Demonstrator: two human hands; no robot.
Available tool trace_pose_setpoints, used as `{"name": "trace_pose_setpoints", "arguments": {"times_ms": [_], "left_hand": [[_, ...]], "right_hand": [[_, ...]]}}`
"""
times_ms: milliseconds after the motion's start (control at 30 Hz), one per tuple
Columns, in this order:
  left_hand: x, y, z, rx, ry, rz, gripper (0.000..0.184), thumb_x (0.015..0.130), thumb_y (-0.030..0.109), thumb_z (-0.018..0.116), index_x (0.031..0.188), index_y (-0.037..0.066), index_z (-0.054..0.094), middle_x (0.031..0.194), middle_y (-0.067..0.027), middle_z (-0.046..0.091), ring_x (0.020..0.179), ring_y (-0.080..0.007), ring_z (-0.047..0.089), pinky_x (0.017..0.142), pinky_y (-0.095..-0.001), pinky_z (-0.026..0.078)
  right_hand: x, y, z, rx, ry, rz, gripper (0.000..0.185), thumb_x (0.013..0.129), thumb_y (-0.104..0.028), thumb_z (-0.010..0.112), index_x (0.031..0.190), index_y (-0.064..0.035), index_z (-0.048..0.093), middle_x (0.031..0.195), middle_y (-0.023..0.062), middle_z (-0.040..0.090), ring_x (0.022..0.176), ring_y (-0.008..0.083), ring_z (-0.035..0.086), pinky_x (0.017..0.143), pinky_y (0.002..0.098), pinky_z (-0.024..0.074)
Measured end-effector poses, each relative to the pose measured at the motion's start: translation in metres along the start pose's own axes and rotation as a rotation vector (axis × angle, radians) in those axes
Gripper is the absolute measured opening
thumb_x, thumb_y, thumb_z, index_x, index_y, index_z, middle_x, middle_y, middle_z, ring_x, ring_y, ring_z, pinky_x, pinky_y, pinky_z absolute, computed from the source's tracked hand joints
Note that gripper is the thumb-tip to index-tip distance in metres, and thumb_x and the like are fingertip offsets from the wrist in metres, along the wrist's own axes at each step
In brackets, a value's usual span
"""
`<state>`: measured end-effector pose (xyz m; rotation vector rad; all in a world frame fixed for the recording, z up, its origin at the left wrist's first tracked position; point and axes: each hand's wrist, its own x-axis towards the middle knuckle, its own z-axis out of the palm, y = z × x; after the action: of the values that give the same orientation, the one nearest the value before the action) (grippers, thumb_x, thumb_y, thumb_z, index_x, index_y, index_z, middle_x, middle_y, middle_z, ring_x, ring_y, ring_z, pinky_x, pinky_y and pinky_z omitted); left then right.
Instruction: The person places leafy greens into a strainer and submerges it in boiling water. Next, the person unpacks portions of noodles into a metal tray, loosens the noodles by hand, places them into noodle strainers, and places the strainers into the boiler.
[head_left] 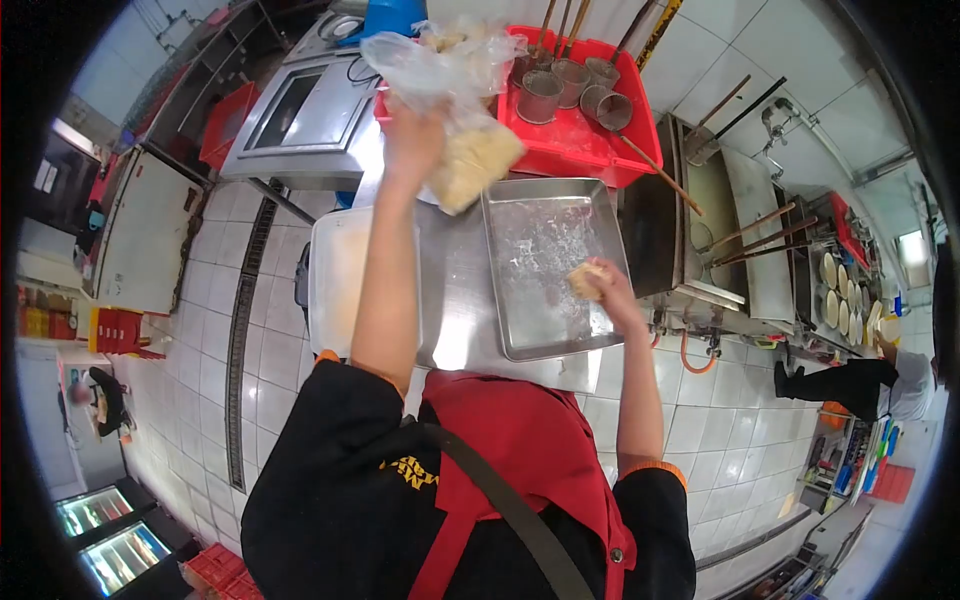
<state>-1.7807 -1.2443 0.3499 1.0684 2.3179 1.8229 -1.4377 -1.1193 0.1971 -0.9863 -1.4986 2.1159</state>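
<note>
My left hand [412, 145] grips a clear plastic bag [478, 165] and holds it up at the back of the steel table. Pale yellow food, which looks like noodles, fills the bag's lower part. Over the right side of a shallow metal tray [535, 330], my right hand [612, 295] has its fingers closed around a small pale yellow clump [588, 281] that resembles noodles. White powdery flecks and some wet patches mark the tray's bottom. Beneath my left forearm lies a white, translucent plastic container [335, 285].
Behind the tray stands a red bin [640, 165] with several wire noodle strainers [541, 95], one long handle jutting over its edge. A cooker [700, 240] with more strainers is on the right. Another person [850, 385] works at the far right; a second person [105, 400] is far left.
</note>
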Motion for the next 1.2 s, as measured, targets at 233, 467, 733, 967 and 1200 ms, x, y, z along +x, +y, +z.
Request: {"name": "trace_pose_setpoints", "arguments": {"times_ms": [233, 467, 733, 967, 1200], "left_hand": [[0.069, -0.105, -0.008, 0.065, 0.052, -0.245, 0.032, 0.087, 0.025, 0.048, 0.100, -0.003, 0.060, 0.091, -0.0161, 0.065, 0.086, -0.0267, 0.062, 0.077, -0.0348, 0.045], [0.054, -0.179, -0.005, 0.597, -0.142, -0.429, 0.044, 0.082, 0.028, 0.046, 0.116, 0.000, 0.051, 0.110, -0.0260, 0.057, 0.100, -0.0395, 0.056, 0.089, -0.0438, 0.043], [0.035, -0.165, -0.006, 0.994, -0.617, -0.143, 0.069, 0.067, 0.041, 0.071, 0.119, 0.001, 0.051, 0.122, -0.0217, 0.051, 0.112, -0.0329, 0.049, 0.095, -0.0395, 0.040], [0.007, -0.096, 0.003, 0.692, -0.216, 0.096, 0.069, 0.072, 0.044, 0.067, 0.127, 0.009, 0.044, 0.131, -0.0207, 0.041, 0.122, -0.0376, 0.038, 0.099, -0.0450, 0.034], [-0.119, -0.028, 0.077, 0.406, -0.024, 0.299, 0.048, 0.078, 0.019, 0.060, 0.120, -0.001, 0.047, 0.132, -0.0229, 0.039, 0.125, -0.0375, 0.034, 0.105, -0.0441, 0.025]], "right_hand": [[0.011, 0.054, 0.003, -0.695, 0.172, -0.214, 0.033, 0.079, -0.023, 0.062, 0.109, -0.0085, 0.057, 0.111, 0.0154, 0.058, 0.105, 0.0296, 0.055, 0.088, 0.0349, 0.0418], [-0.023, 0.022, 0.021, -1.021, 0.079, -0.474, 0.045, 0.071, -0.016, 0.068, 0.115, -0.0104, 0.056, 0.125, 0.0182, 0.047, 0.119, 0.0335, 0.043, 0.098, 0.0379, 0.0360], [-0.008, 0.042, 0.007, -0.744, 0.110, -0.301, 0.045, 0.076, -0.014, 0.065, 0.118, -0.0075, 0.052, 0.116, 0.0115, 0.055, 0.107, 0.0284, 0.053, 0.089, 0.0360, 0.0442], [-0.010, 0.052, -0.002, -0.281, 0.227, -0.128, 0.048, 0.082, -0.031, 0.061, 0.119, -0.0032, 0.050, 0.110, 0.0142, 0.056, 0.099, 0.0286, 0.056, 0.082, 0.0369, 0.0460], [-0.011, 0.044, 0.006, -0.983, 0.343, -0.383, 0.039, 0.078, -0.022, 0.063, 0.114, -0.0080, 0.055, 0.108, 0.0157, 0.058, 0.101, 0.0323, 0.056, 0.086, 0.0376, 0.0437]]}}
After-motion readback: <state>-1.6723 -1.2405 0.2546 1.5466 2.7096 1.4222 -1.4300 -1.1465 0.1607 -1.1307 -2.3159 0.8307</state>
